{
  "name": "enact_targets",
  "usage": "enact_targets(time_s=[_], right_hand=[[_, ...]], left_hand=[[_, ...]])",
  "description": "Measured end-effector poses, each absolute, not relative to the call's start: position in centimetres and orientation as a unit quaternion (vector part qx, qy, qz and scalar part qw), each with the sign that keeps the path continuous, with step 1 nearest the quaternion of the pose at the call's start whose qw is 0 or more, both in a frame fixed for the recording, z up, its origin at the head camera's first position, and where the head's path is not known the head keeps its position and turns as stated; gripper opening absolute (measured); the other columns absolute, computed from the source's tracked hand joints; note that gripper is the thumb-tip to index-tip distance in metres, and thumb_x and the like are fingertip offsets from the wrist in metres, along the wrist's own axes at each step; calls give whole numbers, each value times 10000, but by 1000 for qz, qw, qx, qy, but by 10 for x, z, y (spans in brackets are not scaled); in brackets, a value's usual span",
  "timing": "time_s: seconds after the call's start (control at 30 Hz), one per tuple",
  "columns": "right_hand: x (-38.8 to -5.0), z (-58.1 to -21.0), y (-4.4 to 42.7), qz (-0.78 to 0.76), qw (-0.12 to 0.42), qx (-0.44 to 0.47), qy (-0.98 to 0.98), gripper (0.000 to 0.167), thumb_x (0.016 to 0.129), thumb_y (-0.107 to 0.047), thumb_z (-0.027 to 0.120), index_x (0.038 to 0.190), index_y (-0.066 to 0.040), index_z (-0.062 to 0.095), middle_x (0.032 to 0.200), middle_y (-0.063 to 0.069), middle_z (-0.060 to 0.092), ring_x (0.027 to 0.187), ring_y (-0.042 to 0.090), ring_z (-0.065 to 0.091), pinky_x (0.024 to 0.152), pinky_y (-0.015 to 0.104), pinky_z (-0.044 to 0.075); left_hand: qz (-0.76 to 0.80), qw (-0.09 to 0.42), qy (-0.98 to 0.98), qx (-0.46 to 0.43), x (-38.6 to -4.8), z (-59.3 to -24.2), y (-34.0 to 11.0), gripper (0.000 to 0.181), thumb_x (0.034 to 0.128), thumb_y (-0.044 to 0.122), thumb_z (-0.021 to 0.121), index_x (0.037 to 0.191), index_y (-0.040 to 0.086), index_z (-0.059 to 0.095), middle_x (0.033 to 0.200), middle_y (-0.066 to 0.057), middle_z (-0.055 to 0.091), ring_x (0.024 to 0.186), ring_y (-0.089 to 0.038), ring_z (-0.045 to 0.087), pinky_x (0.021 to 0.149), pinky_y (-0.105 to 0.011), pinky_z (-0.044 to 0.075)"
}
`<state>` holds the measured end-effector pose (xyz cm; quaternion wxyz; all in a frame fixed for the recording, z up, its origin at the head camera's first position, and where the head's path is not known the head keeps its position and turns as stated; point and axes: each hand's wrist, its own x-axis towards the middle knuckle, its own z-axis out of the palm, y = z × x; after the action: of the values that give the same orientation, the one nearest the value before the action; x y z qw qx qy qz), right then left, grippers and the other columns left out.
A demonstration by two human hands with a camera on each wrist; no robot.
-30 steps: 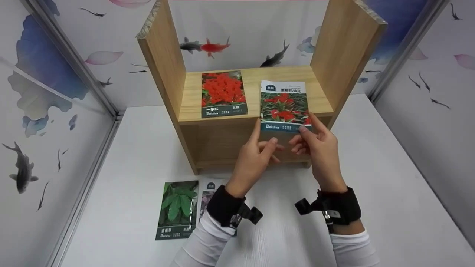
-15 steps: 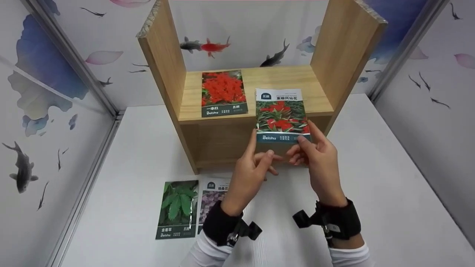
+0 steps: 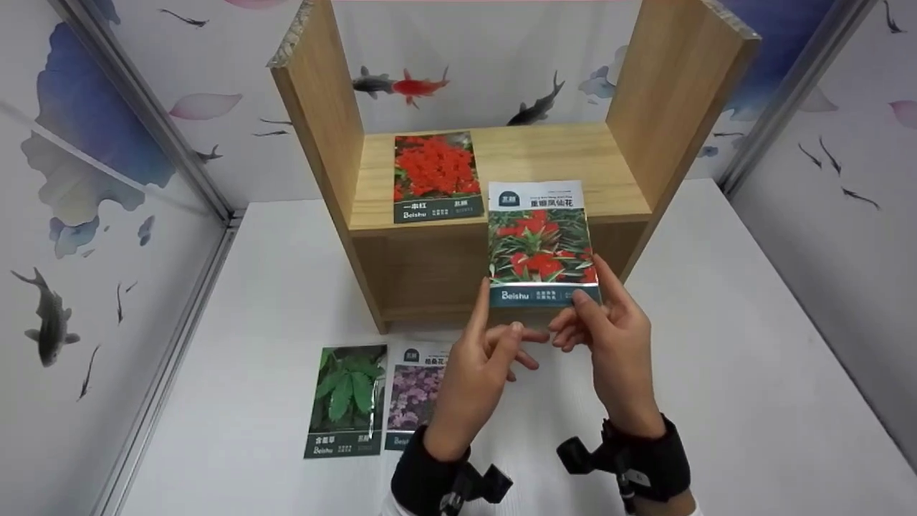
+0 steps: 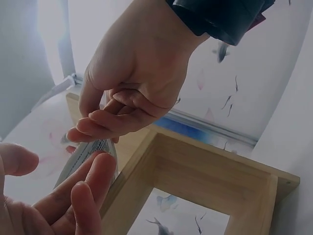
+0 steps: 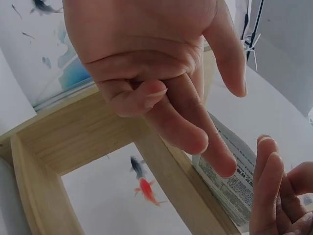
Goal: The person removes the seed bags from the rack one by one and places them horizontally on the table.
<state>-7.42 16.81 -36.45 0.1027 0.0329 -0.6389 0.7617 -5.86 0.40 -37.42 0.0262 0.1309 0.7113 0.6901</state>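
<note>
A seed packet [image 3: 541, 247] with red flowers and a white top is between my hands, overlapping the upper shelf's front edge in the head view. My right hand [image 3: 622, 351] pinches its lower right corner, thumb on the front. My left hand [image 3: 473, 376] touches the left edge with a straight index finger; its thumb stands apart. The packet's printed back [image 5: 225, 181] shows in the right wrist view. Whether the packet touches the shelf, I cannot tell. Another seed packet [image 3: 437, 172] with red blooms lies at the shelf's left.
A wooden shelf unit [image 3: 559, 147] with tall side panels stands on the white table [image 3: 745, 344]. On the table at the front left lie a green-leaf seed packet [image 3: 349, 394] and a purple-flower seed packet [image 3: 414, 394], the latter partly behind my left hand. Patterned walls enclose the sides.
Both hands have drawn back toward me, bringing the held seed packet down and slightly left across the shelf's front edge. More of the purple-flower packet shows now. The other packets stay put.
</note>
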Motion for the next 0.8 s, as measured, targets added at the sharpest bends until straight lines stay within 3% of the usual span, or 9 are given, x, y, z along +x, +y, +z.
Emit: enact_targets(time_s=[0.6,0.8], right_hand=[[-54,-369,162,776,94,43,-623,581,908,-160,526,1413,-100,245,688,247,591,524,272,578,503,275,505],[-48,-369,161,772,95,39,-627,557,909,-155,525,1404,-109,274,776,246,626,530,280,585,477,263,489]], left_hand=[[714,18,688,133,-35,-373,-2,618,947,276,439,1429,284,53,959,38,661,700,-197,634,546,-313,474],[713,24,690,121,-28,-371,-3,615,948,266,440,1419,307,46,996,43,647,722,-191,632,562,-318,482]])
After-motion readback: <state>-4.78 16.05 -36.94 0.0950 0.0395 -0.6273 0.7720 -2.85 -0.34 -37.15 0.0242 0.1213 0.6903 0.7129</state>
